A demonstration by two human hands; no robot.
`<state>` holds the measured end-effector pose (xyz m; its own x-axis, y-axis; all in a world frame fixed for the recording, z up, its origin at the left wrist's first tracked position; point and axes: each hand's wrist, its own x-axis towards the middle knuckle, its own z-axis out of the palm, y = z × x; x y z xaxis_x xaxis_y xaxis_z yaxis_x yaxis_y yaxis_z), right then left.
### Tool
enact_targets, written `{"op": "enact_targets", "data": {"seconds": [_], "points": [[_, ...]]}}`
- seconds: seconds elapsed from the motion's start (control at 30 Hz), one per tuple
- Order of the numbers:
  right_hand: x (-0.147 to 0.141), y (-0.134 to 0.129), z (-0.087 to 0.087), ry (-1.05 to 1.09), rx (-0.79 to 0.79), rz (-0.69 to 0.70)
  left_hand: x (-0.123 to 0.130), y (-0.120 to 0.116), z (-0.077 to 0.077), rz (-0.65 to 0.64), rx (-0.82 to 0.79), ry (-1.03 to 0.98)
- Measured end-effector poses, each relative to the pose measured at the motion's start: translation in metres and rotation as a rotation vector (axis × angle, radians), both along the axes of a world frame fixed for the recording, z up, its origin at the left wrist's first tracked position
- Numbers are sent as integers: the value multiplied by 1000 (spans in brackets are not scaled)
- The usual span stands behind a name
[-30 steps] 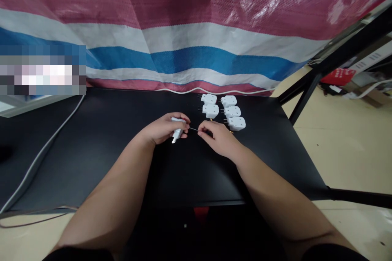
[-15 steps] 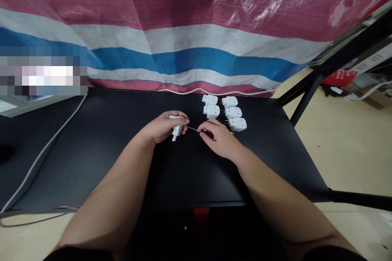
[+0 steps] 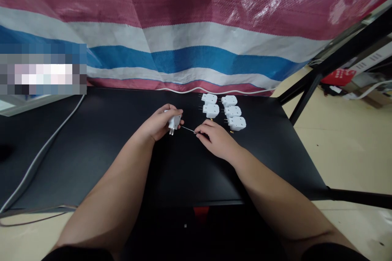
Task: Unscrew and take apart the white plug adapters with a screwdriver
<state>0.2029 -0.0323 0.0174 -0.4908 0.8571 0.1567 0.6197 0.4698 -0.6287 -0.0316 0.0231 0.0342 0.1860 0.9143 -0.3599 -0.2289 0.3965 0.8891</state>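
Between the thumb and fingers of my left hand [image 3: 162, 121] is a white plug adapter [image 3: 174, 121], its metal prongs pointing down toward me. My right hand [image 3: 214, 136] pinches a screwdriver; the handle is mostly hidden in the fingers. The thin shaft of the screwdriver [image 3: 188, 129] points left, and its tip is close to the adapter's right side; I cannot tell whether they touch. Several similar white plug adapters [image 3: 237, 123] lie beyond my right hand in two columns, prongs to the left. Small brass-coloured pieces [image 3: 232, 132] lie by them.
The black table [image 3: 101, 130] ends in front of a striped plastic sheet [image 3: 196, 57]. A white cable [image 3: 202, 90] runs along its back edge, and a grey cable [image 3: 52, 142] crosses the left side. A black metal frame [image 3: 303, 85] stands at the right.
My left hand has turned the adapter so both prongs now show, and has moved slightly up and left. The right hand with the screwdriver has shifted a little left.
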Motion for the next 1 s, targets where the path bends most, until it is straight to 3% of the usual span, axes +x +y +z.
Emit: {"op": "enact_targets", "data": {"seconds": [0.23,0.5,0.8,1.0], "points": [[-2,-2,8,214,22,-27,-1,-3,11,-58,13,-193],[4,1,3,307,-89,-180,0,1,3,-92,-96,-216],[6,4,7,338,-119,-267,-2,0,-2,-150,-4,-164],[11,7,12,372,-284,-305,-4,-4,-8,-183,154,-74]]}}
